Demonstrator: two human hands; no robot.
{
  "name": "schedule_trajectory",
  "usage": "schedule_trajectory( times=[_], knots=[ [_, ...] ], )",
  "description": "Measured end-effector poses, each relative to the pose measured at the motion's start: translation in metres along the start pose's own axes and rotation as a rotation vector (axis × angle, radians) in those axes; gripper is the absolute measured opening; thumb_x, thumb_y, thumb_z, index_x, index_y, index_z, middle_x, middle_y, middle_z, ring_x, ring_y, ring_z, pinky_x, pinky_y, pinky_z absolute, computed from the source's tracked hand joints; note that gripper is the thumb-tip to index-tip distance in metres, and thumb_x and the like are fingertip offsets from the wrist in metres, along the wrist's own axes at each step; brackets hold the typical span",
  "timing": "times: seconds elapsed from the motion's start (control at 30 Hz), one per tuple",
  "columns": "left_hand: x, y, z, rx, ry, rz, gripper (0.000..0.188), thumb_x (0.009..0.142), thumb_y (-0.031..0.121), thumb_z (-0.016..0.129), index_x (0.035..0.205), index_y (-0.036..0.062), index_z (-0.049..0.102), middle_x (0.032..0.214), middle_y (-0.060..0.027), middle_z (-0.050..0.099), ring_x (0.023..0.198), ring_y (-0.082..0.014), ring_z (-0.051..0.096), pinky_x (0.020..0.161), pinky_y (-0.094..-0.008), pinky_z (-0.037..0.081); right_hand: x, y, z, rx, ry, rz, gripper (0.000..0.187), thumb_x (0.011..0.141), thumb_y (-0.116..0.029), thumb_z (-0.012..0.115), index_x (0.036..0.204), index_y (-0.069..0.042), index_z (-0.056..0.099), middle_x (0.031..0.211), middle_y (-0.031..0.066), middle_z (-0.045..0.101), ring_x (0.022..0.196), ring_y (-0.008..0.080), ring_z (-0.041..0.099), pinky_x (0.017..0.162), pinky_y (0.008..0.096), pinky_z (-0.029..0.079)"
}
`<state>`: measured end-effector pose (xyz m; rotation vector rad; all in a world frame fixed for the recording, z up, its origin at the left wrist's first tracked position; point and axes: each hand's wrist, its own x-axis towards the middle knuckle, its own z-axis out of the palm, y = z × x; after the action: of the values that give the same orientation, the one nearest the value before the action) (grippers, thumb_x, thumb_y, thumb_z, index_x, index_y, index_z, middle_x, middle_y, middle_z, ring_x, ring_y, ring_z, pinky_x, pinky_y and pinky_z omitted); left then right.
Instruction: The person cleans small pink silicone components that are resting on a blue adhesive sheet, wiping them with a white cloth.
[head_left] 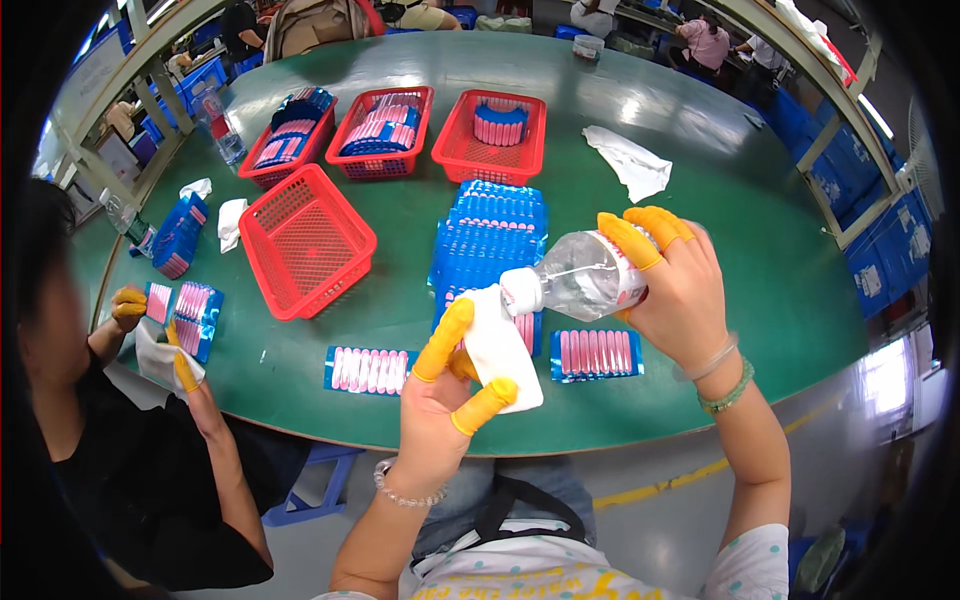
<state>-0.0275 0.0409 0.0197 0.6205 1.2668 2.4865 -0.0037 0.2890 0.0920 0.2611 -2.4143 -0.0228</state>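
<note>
My left hand [445,390], with yellow finger cots, grips a white cloth [503,355]. My right hand [672,280], also in yellow finger cots, is closed round a clear plastic bottle [583,275]. The bottle is tilted sideways, its white cap end [521,292] against the top of the cloth. Whether liquid comes out I cannot tell. Behind the cloth lie stacked blue packs [487,235] with pink sticks, partly hidden. One pack with pink sticks [597,355] lies right of the cloth, another [368,370] to its left.
An empty red basket [308,240] stands left of the stack. Three red baskets [490,160] with packs line the back of the green table [700,180]. A white cloth [630,162] lies at back right. On the left, a co-worker's hands [190,372] hold a cloth beside packs.
</note>
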Motion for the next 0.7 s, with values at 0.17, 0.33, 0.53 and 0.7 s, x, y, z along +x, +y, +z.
schedule_trajectory(
  times=[0.17,0.33,0.53,0.7],
  knots=[
    [0.001,-0.007,-0.003,-0.012,0.010,-0.021,0.079,0.080,-0.006,0.076,0.150,0.0077,0.041,0.139,-0.0084,0.055,0.119,-0.0179,0.057,0.102,-0.0363,0.049,0.001,0.001,-0.001,-0.091,0.007,-0.015,0.065,0.062,-0.021,0.086,0.125,-0.022,0.067,0.113,0.0120,0.066,0.108,0.0310,0.062,0.099,0.0450,0.044],
    [0.003,-0.007,-0.005,-0.055,0.009,-0.019,0.079,0.081,-0.007,0.075,0.150,0.0085,0.041,0.143,-0.0091,0.053,0.125,-0.0194,0.055,0.104,-0.0375,0.048,0.004,-0.003,-0.001,-0.092,0.000,-0.012,0.065,0.062,-0.021,0.086,0.124,-0.023,0.068,0.113,0.0119,0.066,0.110,0.0311,0.061,0.100,0.0452,0.044],
    [0.006,-0.003,-0.004,-0.108,0.038,-0.031,0.079,0.082,-0.009,0.073,0.151,0.0114,0.040,0.147,-0.0086,0.049,0.131,-0.0220,0.052,0.105,-0.0397,0.047,0.002,-0.010,-0.002,-0.098,-0.018,-0.008,0.063,0.061,-0.021,0.086,0.122,-0.023,0.070,0.114,0.0117,0.066,0.111,0.0311,0.061,0.101,0.0451,0.044],
    [0.006,-0.002,-0.006,-0.117,0.053,-0.016,0.078,0.082,-0.010,0.072,0.151,0.0116,0.041,0.148,-0.0079,0.047,0.131,-0.0229,0.052,0.105,-0.0401,0.048,0.001,-0.012,-0.003,-0.093,-0.014,-0.007,0.063,0.060,-0.019,0.086,0.121,-0.024,0.071,0.114,0.0114,0.066,0.111,0.0309,0.061,0.102,0.0451,0.044]
  ],
)
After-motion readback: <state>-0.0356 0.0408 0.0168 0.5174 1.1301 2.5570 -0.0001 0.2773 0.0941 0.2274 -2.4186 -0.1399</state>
